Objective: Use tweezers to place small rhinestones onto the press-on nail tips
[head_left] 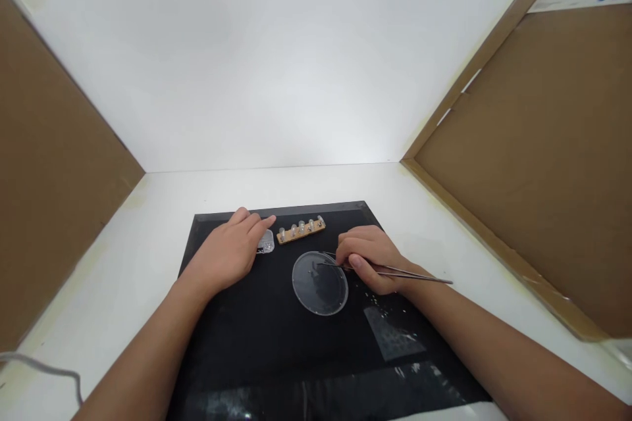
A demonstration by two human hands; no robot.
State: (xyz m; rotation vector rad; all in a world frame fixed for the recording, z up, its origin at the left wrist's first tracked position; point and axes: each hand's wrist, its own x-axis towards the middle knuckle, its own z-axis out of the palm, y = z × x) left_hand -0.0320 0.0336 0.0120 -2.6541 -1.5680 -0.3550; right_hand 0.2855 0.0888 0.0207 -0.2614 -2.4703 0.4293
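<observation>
My left hand (233, 247) lies palm down on the black mat, fingers stretched out and index finger pointing right. It partly covers a small clear plastic case (267, 243); its thumb is hidden. My right hand (370, 256) is closed around metal tweezers (415, 274), whose tips point left over a clear round dish (320, 311). A tiny speck shows near the tips, too small to name. Behind the dish, a narrow wooden strip (302, 232) carries several short clear cylinders in a row.
The black mat (257, 342) rests on a white table (118, 263). Tiny pale pieces (375, 299) are scattered right of the dish, near a clear flat sheet (392, 335). Brown panels (543, 145) stand at both sides, a white wall behind. A grey cable (44, 366) runs at lower left.
</observation>
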